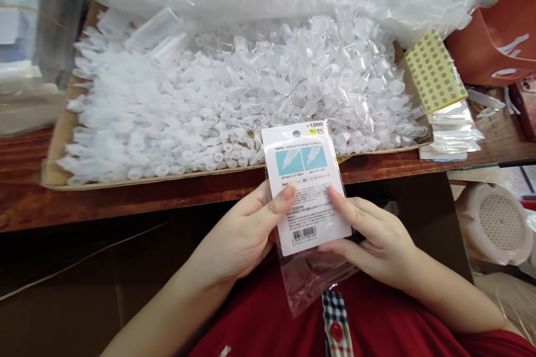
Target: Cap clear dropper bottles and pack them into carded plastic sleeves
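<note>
Beyond both hands lies a cardboard tray [56,145] heaped with clear plastic caps [293,83]. Between them a carded clear packet [307,189] stands upright, pinched at its edges by the left hand [243,237] and right hand [374,240], thumbs on its face. Such a light pinch on slick film could let it slip.

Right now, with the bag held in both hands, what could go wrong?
1. The left hand and right hand grip the clear bag only at its card, thumbs on the front. The lower end hangs loose over the lap, so it could slip.
2. The cardboard tray is heaped with clear plastic parts up to its low front rim, near the edge of the table. A bump might spill some.
</note>
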Demonstrator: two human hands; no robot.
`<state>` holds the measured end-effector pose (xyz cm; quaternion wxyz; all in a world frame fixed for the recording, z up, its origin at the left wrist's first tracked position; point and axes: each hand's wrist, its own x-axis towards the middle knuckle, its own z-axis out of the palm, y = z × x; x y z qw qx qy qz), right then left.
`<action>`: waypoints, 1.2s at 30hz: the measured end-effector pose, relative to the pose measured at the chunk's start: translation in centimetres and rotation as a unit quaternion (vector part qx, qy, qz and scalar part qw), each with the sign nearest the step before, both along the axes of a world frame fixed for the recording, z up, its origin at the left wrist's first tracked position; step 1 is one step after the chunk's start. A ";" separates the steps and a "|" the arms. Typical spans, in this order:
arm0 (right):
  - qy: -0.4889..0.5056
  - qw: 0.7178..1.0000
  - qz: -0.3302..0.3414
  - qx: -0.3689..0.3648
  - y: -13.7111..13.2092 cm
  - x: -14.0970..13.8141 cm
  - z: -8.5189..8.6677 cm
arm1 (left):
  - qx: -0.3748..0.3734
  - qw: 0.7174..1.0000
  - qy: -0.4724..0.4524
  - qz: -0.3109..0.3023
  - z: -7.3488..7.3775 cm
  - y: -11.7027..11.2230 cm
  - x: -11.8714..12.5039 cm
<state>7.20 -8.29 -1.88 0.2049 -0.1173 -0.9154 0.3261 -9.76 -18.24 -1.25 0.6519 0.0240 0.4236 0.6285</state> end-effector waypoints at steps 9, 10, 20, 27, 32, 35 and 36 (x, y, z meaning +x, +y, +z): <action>0.013 0.999 -0.022 0.041 0.1 -0.3 -0.3 | 0.029 0.995 -0.028 -0.094 -0.5 -1.8 -1.1; 0.014 0.998 -0.025 0.047 0.1 -0.3 -0.4 | 0.020 0.994 -0.024 -0.102 -0.6 -2.1 -1.0; 0.020 0.996 -0.043 0.074 -0.3 -0.2 -1.3 | -0.013 0.989 -0.013 -0.148 -1.1 -3.1 -0.6; 0.008 0.997 -0.038 0.063 -0.3 0.0 -1.3 | -0.027 0.989 -0.037 -0.138 -2.0 -3.5 -0.8; -0.003 0.998 -0.033 0.058 -0.2 0.1 -1.3 | -0.013 0.987 -0.024 -0.161 -2.7 -3.8 -1.0; -0.008 0.997 -0.031 0.067 -0.1 0.1 -1.3 | -0.012 0.986 -0.012 -0.164 -2.9 -3.9 -1.1; -0.008 0.997 -0.030 0.071 -0.1 0.1 -1.4 | -0.010 0.986 -0.009 -0.164 -2.9 -3.9 -1.1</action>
